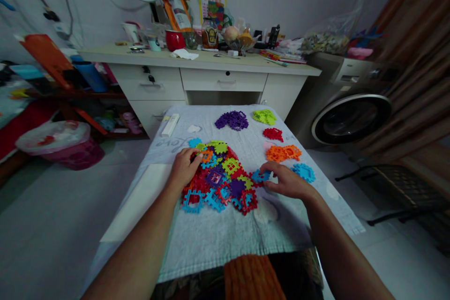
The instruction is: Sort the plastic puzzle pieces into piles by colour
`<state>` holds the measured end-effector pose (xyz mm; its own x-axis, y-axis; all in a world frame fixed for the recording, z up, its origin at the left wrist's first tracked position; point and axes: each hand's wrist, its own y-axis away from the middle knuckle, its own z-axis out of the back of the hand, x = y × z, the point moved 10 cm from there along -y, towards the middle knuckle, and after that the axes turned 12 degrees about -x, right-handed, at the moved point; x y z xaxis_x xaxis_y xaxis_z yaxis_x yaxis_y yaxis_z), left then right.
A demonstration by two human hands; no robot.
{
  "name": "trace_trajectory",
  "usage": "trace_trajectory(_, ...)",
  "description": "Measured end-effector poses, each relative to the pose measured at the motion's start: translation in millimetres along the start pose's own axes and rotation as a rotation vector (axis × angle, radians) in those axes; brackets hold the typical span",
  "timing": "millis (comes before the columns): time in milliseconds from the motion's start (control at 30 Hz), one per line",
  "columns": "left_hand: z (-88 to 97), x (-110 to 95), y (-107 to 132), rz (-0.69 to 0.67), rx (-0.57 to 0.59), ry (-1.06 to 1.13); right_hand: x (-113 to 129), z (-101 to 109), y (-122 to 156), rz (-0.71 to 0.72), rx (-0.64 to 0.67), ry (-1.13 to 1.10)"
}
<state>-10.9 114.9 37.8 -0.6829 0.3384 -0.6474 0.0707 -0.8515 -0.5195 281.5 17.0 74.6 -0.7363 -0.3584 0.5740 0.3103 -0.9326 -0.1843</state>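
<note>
A heap of toothed plastic interlocking pieces (215,177) in red, blue, purple, lime and orange lies on the cloth-covered table. My left hand (184,166) rests on the heap's left edge, its thumb apart from the fingers beside an orange piece (206,155); no held piece shows. At the heap's right side, my right hand (286,181) has thumb and fingers on a blue piece (259,176). Sorted by colour beyond the hands are a purple pile (232,121), a lime pile (265,116), a red pile (273,134), an orange pile (283,153) and blue pieces (303,172).
A white oblong box (170,125) lies at the table's far left corner. Behind stands a white drawer desk (225,79) with jars and a red mug (175,40). A washing machine (351,108) and a dark stool (415,187) are on the right; a pink bin (75,152) is on the left.
</note>
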Motion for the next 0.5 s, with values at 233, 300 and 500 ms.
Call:
trace_trajectory(233, -0.6, -1, 0, 0.002, 0.013, -0.004, -4, -5, -9, -0.028, 0.031, -0.013)
trace_trajectory(300, 0.1, -2, 0, 0.002, 0.010, -0.001, -10, -8, -14, -0.062, 0.007, 0.020)
trace_trajectory(500, 0.6, -1, 0, 0.006, 0.001, -0.003, -34, -8, -16, -0.212, -0.101, 0.216)
